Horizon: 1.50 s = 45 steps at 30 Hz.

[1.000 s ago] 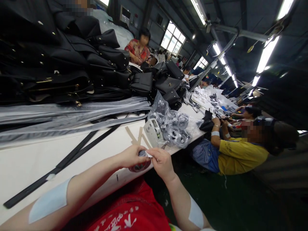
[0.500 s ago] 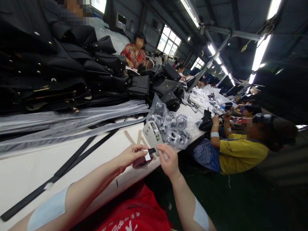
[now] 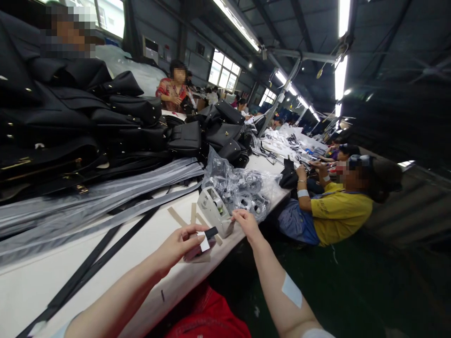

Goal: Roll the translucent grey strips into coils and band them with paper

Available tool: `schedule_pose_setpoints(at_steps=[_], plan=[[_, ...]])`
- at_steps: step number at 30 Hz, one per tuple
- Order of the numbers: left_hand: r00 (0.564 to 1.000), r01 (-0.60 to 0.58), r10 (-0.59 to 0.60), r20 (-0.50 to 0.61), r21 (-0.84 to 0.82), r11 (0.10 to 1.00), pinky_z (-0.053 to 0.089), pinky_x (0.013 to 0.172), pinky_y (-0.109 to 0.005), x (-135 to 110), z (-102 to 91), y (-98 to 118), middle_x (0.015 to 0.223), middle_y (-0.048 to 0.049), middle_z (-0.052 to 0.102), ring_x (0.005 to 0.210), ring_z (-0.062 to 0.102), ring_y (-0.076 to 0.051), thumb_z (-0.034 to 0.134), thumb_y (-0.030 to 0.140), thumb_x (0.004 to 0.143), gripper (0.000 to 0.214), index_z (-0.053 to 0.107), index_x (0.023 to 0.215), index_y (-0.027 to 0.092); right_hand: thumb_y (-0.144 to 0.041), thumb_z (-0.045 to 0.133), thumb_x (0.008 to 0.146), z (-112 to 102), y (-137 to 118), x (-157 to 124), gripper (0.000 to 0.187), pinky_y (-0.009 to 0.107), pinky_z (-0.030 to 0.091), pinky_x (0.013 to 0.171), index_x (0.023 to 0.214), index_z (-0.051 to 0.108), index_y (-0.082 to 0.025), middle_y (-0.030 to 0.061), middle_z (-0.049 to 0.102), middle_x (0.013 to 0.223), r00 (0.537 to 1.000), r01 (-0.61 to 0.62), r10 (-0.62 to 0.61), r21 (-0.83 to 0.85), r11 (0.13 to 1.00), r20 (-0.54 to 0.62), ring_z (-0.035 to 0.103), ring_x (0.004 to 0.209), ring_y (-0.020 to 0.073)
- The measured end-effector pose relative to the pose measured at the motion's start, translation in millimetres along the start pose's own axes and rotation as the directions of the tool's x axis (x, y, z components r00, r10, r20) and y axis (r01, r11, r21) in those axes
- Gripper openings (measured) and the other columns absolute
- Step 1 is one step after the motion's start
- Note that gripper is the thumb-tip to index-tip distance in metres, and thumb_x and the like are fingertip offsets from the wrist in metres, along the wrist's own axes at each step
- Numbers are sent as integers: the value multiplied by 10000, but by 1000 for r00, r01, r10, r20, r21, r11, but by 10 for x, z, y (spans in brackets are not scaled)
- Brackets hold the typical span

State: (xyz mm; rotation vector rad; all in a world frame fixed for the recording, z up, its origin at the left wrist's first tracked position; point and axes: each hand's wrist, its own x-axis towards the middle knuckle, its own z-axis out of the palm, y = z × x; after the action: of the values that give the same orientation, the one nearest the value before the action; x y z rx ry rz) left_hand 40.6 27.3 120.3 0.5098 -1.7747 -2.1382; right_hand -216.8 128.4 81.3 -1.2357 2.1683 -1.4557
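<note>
My left hand (image 3: pixel 179 246) is closed in a pinch on a small dark piece with a white label (image 3: pixel 205 240), held just above the white table's (image 3: pixel 31 277) near edge. My right hand (image 3: pixel 245 224) reaches forward to the tape dispenser (image 3: pixel 214 210) and touches its front end; its fingers are bent, and I cannot tell whether they grip anything. A few tan strips (image 3: pixel 179 218) lie on the table beside the dispenser. A long black strap (image 3: pixel 105 258) runs across the table to the left of my left arm.
Black handbags (image 3: pixel 105 126) are piled high at the back left, over grey plastic-wrapped strips (image 3: pixel 91 197). A crumpled clear plastic bag (image 3: pixel 239 185) lies behind the dispenser. A co-worker in a yellow shirt (image 3: pixel 338 213) sits to the right; other people work further along.
My right hand has let go of the small piece and moved forward to the tape dispenser. My left hand keeps the piece. The camera has swung, shifting the scene left.
</note>
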Motion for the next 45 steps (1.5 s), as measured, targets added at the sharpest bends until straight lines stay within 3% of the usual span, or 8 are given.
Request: schedule_pose_setpoints(at_steps=[3, 8, 13, 18, 23, 26, 39, 45], plan=[[1000, 16, -17, -22, -13, 1000, 493, 666, -322, 2, -8, 8, 819, -86, 724, 772, 656, -237, 712, 560, 692, 547, 655, 1044, 145, -407, 638, 748, -115, 74, -172, 252, 338, 433, 928, 642, 709, -190, 66, 699, 899, 999, -30, 30, 4, 1000, -26, 607, 957, 203], [997, 27, -29, -71, -40, 999, 453, 632, -281, 8, 15, 18, 836, -75, 717, 746, 631, -202, 737, 552, 671, 535, 647, 1007, 146, -565, 584, 743, -42, 294, -252, 438, 272, 472, 573, 677, 690, -145, 37, 644, 584, 974, -218, 212, 70, 973, 80, 586, 538, 143], [997, -10, 5, -83, -63, 998, 309, 519, -224, 11, 28, 25, 770, -42, 686, 539, 456, -89, 712, 553, 700, 543, 618, 1028, 130, -508, 682, 676, -50, 378, -189, 367, 224, 404, 467, 627, 672, -144, -4, 577, 472, 958, -283, 276, 98, 954, 79, 498, 418, 101], [990, -63, 59, -132, -22, 998, 328, 540, -234, 73, 0, -99, 759, -22, 632, 574, 480, -106, 681, 545, 733, 524, 610, 1054, 139, -508, 676, 711, -38, 69, -436, 360, 247, 436, 485, 697, 708, -150, -2, 583, 504, 964, -257, 246, 122, 959, 96, 519, 461, 122], [966, -138, 160, -201, 115, 984, 403, 602, -253, 105, 10, -200, 698, 15, 576, 632, 520, -135, 651, 528, 752, 468, 636, 1021, 145, -492, 634, 811, 259, -649, -812, 344, 251, 501, 564, 812, 726, -160, 5, 622, 563, 963, -164, 82, 318, 934, 255, 560, 520, 116], [948, -175, 231, -221, 247, 953, 435, 655, -270, 77, 23, -171, 704, 13, 604, 686, 556, -158, 608, 492, 787, 408, 646, 1022, 161, -523, 662, 779, 449, -878, -887, 378, 227, 477, 478, 769, 717, -149, 3, 615, 518, 940, -238, 120, 364, 900, 319, 531, 440, 100], [928, -175, 280, -247, 375, 910, 495, 710, -285, 43, 86, -225, 814, -16, 700, 728, 639, -180, 593, 473, 822, 378, 633, 1058, 181, -560, 691, 719, 616, -757, -808, 437, 197, 440, 434, 712, 694, -124, -1, 604, 495, 924, -309, 182, 375, 874, 337, 516, 400, 81], [910, -215, 283, -304, 237, 947, 506, 674, -279, 83, 91, -273, 859, -28, 702, 711, 633, -169, 555, 500, 841, 419, 643, 1079, 167, -508, 720, 715, 594, -764, -807, 393, 221, 480, 529, 774, 714, -120, 18, 658, 593, 899, -323, 120, 453, 831, 420, 571, 493, 93]])
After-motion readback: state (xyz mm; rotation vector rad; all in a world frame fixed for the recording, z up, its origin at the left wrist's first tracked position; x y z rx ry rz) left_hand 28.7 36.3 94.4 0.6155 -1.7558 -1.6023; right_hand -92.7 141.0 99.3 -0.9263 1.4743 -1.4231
